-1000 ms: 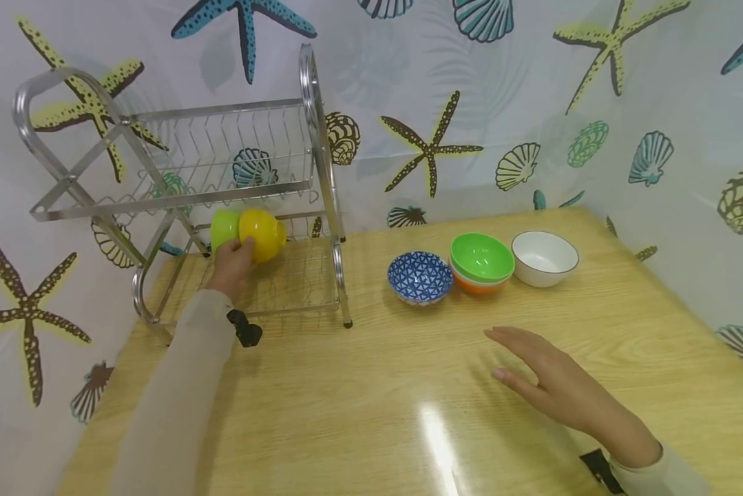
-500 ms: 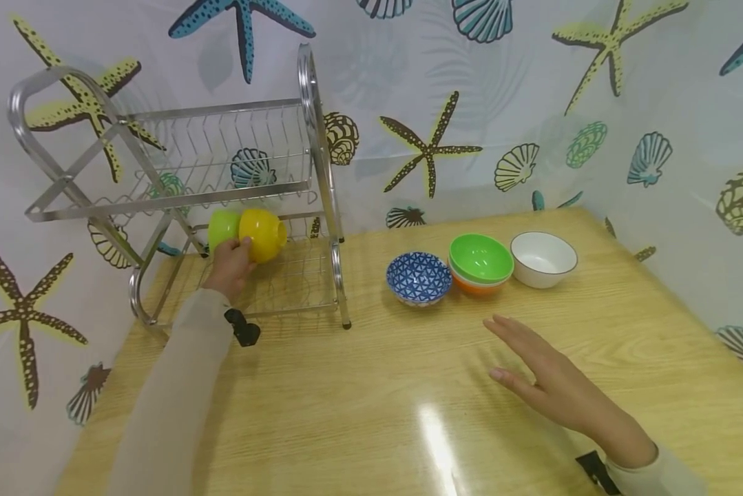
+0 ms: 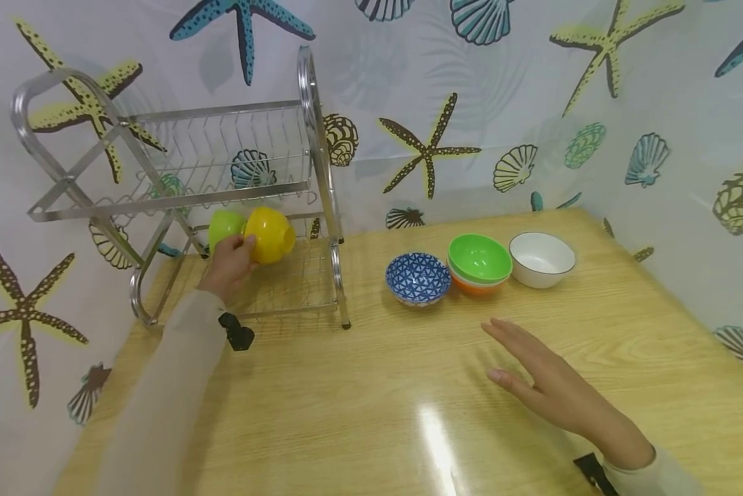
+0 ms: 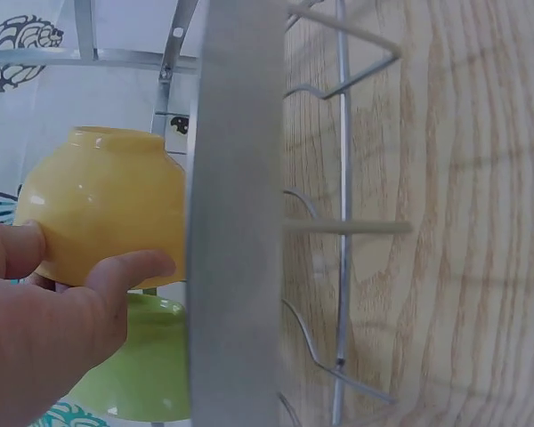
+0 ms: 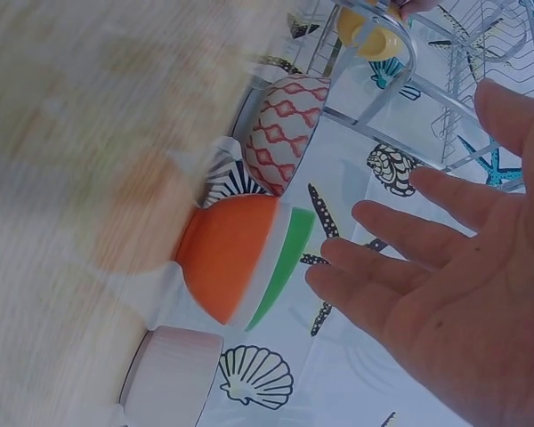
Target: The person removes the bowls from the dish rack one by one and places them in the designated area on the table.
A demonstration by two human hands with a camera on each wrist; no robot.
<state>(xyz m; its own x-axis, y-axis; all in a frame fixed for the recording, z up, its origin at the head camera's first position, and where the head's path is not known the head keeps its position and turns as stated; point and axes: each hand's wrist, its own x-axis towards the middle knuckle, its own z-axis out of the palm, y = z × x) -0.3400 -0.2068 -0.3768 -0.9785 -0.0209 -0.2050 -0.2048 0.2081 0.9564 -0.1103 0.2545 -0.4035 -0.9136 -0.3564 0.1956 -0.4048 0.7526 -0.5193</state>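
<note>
Inside the lower tier of the metal dish rack (image 3: 340, 282), my left hand (image 3: 227, 265) pinches a yellow bowl (image 3: 270, 235) by its rim. The bowl lies on its side, its foot facing right. In the left wrist view, thumb and fingers grip the yellow bowl (image 4: 107, 205) near its rim. Just left of it sits a green bowl (image 3: 224, 227), partly hidden by the hand and the yellow bowl. My right hand (image 3: 557, 386) hovers over the table with fingers straight and nothing in it.
On the wooden table (image 3: 359, 393) stand a blue patterned bowl (image 3: 418, 277), a stack with a green bowl (image 3: 479, 258) on top and an orange bowl (image 5: 227, 253) at the bottom, and a white bowl (image 3: 541, 258). A patterned curtain (image 3: 408, 62) hangs behind.
My left hand has shifted the yellow bowl slightly right, leaving more of a gap from the green bowl in the rack. The right hand has hardly moved.
</note>
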